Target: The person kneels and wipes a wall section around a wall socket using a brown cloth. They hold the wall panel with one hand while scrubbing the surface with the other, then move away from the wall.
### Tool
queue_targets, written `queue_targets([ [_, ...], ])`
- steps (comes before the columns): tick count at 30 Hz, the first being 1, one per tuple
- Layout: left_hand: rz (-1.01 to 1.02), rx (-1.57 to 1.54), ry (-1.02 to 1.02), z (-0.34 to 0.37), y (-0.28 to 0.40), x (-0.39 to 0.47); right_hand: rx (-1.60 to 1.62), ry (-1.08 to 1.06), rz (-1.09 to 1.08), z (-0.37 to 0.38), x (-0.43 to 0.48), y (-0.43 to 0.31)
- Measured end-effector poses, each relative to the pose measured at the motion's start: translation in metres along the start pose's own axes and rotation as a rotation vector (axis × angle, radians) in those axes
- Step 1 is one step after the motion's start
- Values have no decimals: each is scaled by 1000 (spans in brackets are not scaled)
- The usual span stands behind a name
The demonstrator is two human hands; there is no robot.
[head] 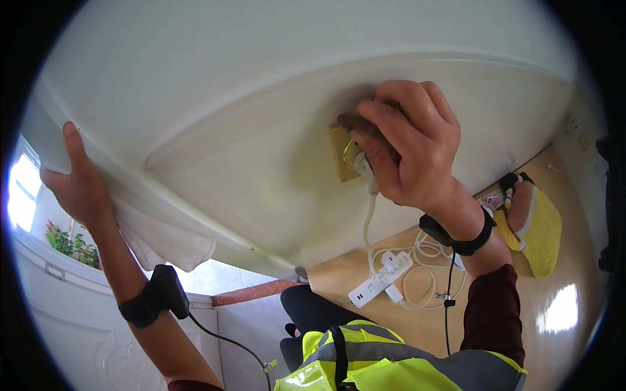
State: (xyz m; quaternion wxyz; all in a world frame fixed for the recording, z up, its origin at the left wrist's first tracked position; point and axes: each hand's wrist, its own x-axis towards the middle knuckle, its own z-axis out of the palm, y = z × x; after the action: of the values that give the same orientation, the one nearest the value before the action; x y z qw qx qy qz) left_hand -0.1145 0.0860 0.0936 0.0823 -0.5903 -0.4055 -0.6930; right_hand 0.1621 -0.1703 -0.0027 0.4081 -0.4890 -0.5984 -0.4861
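Note:
Against a pale wall, my right hand [411, 141] is at a wall socket plate [339, 151] with a gold-coloured rim. Between its thumb and fingers is a white plug [362, 165], at the face of the socket; the fingers partly hide both. A white cable [368, 220] runs down from the plug to a white power strip [380, 281] on the wooden surface. My left hand [83, 181] rests at the pale wall's edge, thumb and a finger spread. A white cloth [164, 242] hangs beside its wrist; whether the hidden fingers touch it I cannot tell.
Coiled white cables [420, 281] and a white adapter [393, 293] lie about the power strip. At the right is a yellow cloth item [544, 229] on the wooden surface. Red-flowered plants [73, 244] and a window [24, 190] show at the left, above a white panelled door [107, 337].

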Motion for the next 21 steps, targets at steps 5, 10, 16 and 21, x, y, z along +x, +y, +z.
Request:
queue_targets([
  [5, 25, -28, -2, -3, 1, 2, 38, -24, -12, -3, -1, 4],
  [10, -36, 75, 19, -8, -3, 0, 23, -56, -63, -4, 1, 11],
  [16, -84, 150, 30, -11, -6, -1, 88, -39, -155, -4, 5, 21],
  [21, -82, 139, 13, -14, -8, -1, 119, -61, -186, -4, 6, 26],
])
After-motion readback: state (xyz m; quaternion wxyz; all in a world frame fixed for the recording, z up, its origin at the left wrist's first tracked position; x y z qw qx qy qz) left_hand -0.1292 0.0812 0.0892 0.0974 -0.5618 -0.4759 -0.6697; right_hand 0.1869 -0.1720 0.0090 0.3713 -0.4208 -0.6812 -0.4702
